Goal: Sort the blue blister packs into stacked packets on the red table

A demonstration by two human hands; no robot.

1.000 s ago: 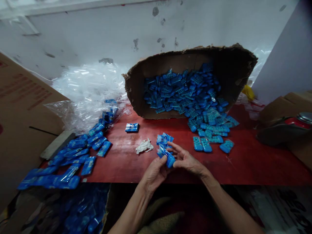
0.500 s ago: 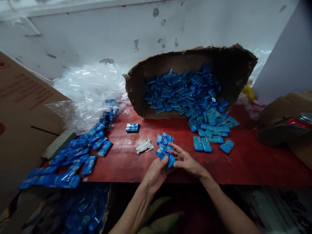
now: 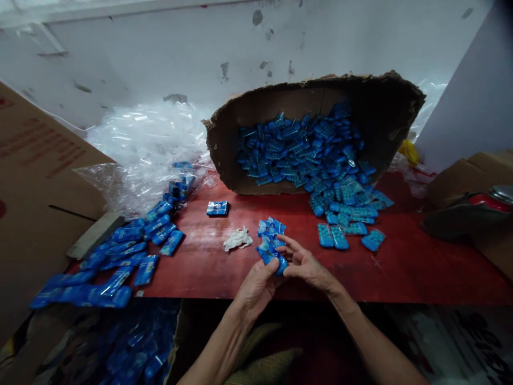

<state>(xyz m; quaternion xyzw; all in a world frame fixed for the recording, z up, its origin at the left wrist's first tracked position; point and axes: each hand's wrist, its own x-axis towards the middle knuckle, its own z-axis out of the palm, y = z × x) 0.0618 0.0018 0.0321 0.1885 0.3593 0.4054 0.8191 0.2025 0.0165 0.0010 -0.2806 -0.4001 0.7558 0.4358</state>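
Note:
My left hand (image 3: 256,286) is closed around a small blue packet (image 3: 272,256), its thumb pressed on top. My right hand (image 3: 306,270) grips the same packet from the right side, thumb at the lower edge and fingers bent over the upper part. Just beyond the fingertips, flat blue printed pieces (image 3: 269,225) lie on the red table (image 3: 216,272). To their left is a crumpled white scrap (image 3: 238,239). A little farther back sits a small stack of blue printed cards (image 3: 218,208).
A torn cardboard box (image 3: 224,166) lies on its side, spilling blue packs with round pieces (image 3: 296,155). Finished-looking blue packets (image 3: 120,262) are heaped at left, near clear plastic sleeves (image 3: 148,133). A carton (image 3: 36,176) stands far left; a dark scoop-like object (image 3: 460,219) is at right.
The packet in my hands has shifted very slightly, and my right fingers have moved a little over it. Everything else looks the same.

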